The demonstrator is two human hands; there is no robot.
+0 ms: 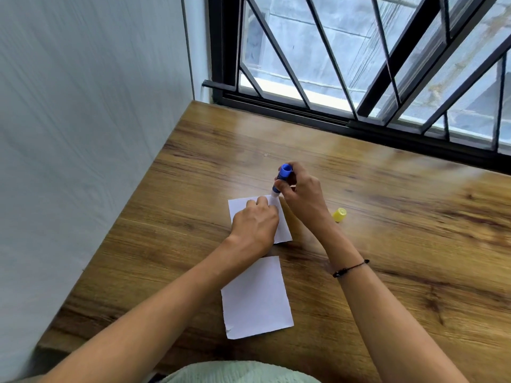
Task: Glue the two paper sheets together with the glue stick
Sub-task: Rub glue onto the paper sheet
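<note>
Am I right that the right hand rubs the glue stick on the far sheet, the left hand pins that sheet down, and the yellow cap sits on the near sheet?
Nearly. The head view shows the yellow cap on the bare table, right of the far sheet, not on the near sheet. Otherwise correct: right hand holds the glue stick, left hand pins.

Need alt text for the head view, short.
A right hand presses a blue glue stick onto the far paper sheet, which the left hand pins to a wooden table. A second sheet lies nearer, a yellow cap to the right.
</note>
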